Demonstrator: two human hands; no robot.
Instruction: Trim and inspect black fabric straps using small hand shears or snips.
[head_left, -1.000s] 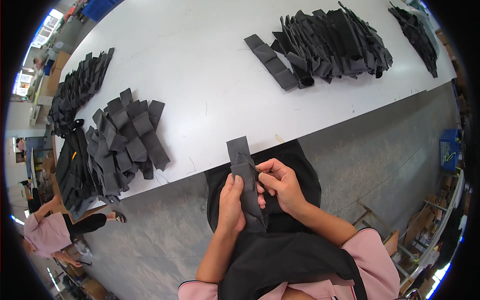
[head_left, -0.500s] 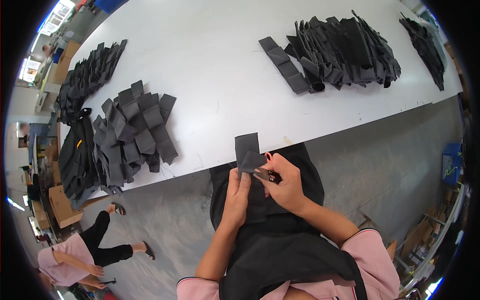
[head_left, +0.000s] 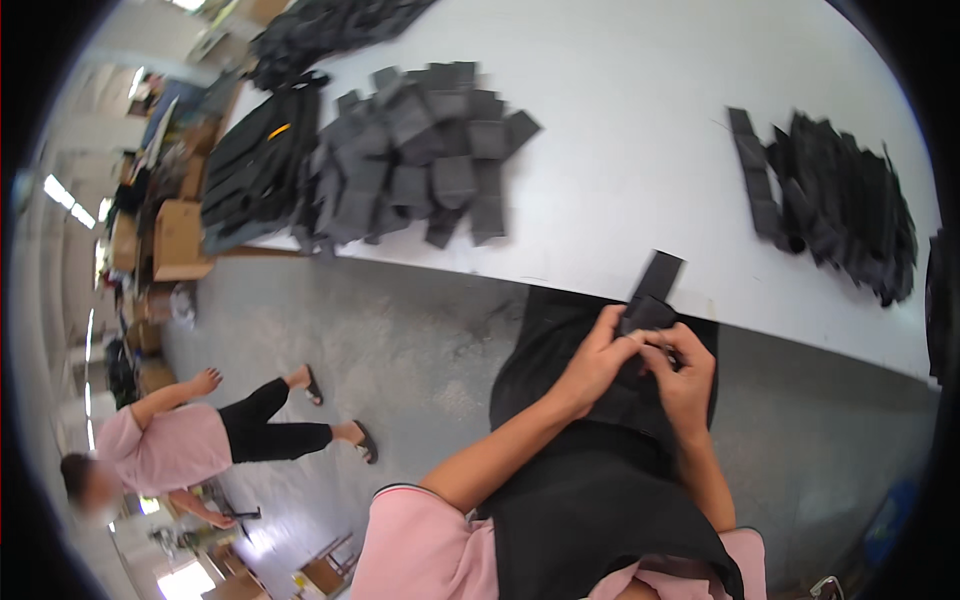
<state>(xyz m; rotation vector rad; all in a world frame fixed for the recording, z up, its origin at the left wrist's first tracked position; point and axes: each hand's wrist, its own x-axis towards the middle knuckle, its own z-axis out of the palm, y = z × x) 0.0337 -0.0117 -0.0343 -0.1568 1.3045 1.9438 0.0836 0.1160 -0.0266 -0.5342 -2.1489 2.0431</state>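
A dark grey fabric strip [head_left: 660,278], folded over at its near end, sticks up past the near edge of the white table [head_left: 610,130]. My left hand [head_left: 590,368] pinches its folded part from the left. Close against it, my right hand [head_left: 687,378] is closed at the fabric's near end, fingertips almost touching the left ones. The small scissors with a reddish finger ring, plain in the earlier view, are now mostly hidden in the right fingers. Both hands are above my black apron [head_left: 590,500].
Heaped grey fabric strips [head_left: 415,160] and a black bag-like piece [head_left: 262,150] with an orange tag lie on the table's left. Another dark pile [head_left: 850,215] lies at right. A person in pink [head_left: 190,445] walks on the floor at left, near a cardboard box [head_left: 182,240].
My head has turned left, so the table and piles shift in view. The strip has tilted, and my right hand has drawn in closer to the left. The other person has stepped along.
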